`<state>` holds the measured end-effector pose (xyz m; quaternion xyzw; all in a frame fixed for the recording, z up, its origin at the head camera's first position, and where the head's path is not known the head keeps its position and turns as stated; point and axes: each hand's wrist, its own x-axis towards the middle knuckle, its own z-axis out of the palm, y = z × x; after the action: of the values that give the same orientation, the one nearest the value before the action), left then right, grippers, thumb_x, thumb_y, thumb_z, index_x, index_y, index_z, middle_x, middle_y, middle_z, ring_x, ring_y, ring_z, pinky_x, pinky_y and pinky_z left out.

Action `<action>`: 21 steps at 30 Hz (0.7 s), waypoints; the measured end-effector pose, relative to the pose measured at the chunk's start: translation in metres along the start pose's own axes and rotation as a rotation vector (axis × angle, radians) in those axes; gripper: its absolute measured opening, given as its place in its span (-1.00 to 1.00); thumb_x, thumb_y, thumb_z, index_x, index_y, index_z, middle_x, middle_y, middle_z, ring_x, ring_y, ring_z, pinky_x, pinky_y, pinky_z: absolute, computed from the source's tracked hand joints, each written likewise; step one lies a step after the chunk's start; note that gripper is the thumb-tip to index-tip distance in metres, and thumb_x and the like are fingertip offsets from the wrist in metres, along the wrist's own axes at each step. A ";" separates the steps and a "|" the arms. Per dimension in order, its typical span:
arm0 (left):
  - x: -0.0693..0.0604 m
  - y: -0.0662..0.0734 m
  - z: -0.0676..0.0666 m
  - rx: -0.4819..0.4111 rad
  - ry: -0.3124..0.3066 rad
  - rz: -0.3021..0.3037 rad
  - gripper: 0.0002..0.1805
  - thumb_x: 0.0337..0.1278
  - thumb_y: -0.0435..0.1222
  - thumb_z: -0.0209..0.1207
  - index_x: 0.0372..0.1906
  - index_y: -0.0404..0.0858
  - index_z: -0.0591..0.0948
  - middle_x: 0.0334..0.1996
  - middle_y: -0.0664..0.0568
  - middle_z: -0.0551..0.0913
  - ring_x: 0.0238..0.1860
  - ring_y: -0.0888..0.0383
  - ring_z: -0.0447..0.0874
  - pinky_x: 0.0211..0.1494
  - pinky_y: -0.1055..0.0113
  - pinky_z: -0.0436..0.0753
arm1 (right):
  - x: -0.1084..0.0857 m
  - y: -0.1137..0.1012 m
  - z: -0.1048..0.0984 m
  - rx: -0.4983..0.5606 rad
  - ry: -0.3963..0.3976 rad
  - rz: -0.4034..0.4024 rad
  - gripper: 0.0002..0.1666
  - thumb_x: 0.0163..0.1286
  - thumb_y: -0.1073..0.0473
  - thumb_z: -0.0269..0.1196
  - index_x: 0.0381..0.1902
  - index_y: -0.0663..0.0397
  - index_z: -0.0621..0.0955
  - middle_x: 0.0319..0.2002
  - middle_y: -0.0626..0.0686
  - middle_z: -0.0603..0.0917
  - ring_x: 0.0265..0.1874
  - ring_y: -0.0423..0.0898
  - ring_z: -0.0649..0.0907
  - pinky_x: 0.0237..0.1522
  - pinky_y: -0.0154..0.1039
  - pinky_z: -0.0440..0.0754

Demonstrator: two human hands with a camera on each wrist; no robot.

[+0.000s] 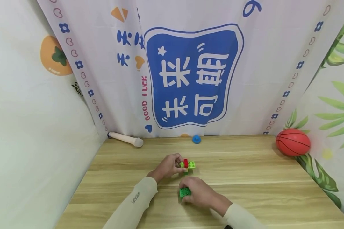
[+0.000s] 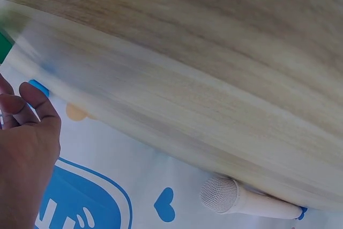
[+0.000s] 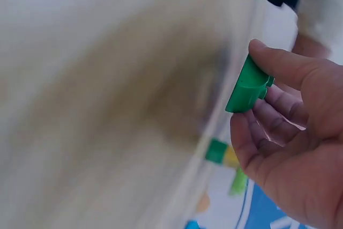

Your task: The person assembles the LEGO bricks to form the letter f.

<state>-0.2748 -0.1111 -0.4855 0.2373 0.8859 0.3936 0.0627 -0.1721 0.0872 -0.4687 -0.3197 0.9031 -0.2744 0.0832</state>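
Note:
In the head view the left hand [image 1: 169,165] is at the left end of a lime-green block piece [image 1: 191,164] with a red block [image 1: 186,163] across it; thumb and fingers hold that end. Under it show small yellow and green parts. Nearer the front, the right hand [image 1: 199,192] pinches a green block [image 1: 184,192] with studs. The right wrist view shows this green block [image 3: 248,87] between thumb and fingertips of the right hand [image 3: 300,127]. In the left wrist view the left hand [image 2: 27,154] shows bent fingers; its hold is out of frame.
At the table's back edge lie a white microphone [image 1: 126,139] on the left and a small blue piece [image 1: 196,139] near the middle. A red basketball [image 1: 293,142] sits at the back right corner. A printed curtain [image 1: 103,31] hangs behind the wooden table [image 1: 246,165].

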 end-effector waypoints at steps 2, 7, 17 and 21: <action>0.000 0.000 0.000 -0.004 0.001 0.003 -0.64 0.21 -0.23 0.55 -0.04 -0.29 0.66 -0.15 -0.10 0.74 -0.23 0.17 0.59 -0.14 0.43 0.66 | 0.001 0.002 -0.010 0.018 0.036 0.008 -0.61 0.28 0.11 0.59 0.03 0.00 0.73 -0.07 -0.14 0.75 -0.11 -0.28 0.65 -0.04 -0.31 0.66; 0.000 -0.002 0.000 -0.007 -0.003 0.010 -0.70 0.24 -0.28 0.53 -0.05 -0.26 0.67 -0.18 -0.02 0.72 -0.23 0.20 0.61 -0.12 0.43 0.70 | 0.005 0.008 -0.036 0.038 0.191 0.005 -0.61 0.29 0.19 0.58 0.05 0.08 0.74 -0.03 -0.02 0.79 -0.06 -0.11 0.71 -0.01 -0.12 0.75; 0.001 -0.004 0.000 -0.006 0.003 0.043 -0.69 0.25 -0.26 0.52 -0.05 -0.30 0.67 -0.18 -0.06 0.74 -0.25 0.19 0.61 -0.16 0.46 0.67 | 0.028 0.029 -0.065 0.047 0.375 0.038 -0.62 0.29 0.30 0.56 0.05 0.09 0.76 0.01 0.06 0.78 0.00 0.00 0.76 0.16 0.08 0.74; 0.000 -0.003 0.000 -0.002 0.006 0.050 -0.68 0.25 -0.27 0.52 -0.04 -0.32 0.67 -0.16 -0.09 0.75 -0.24 0.20 0.62 -0.17 0.47 0.66 | 0.040 0.036 -0.067 0.050 0.379 0.048 -0.61 0.27 0.30 0.57 0.06 0.10 0.77 0.02 0.06 0.79 0.01 0.02 0.76 0.19 0.14 0.72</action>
<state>-0.2759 -0.1122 -0.4878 0.2583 0.8795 0.3965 0.0506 -0.2443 0.1152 -0.4319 -0.2386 0.9029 -0.3499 -0.0739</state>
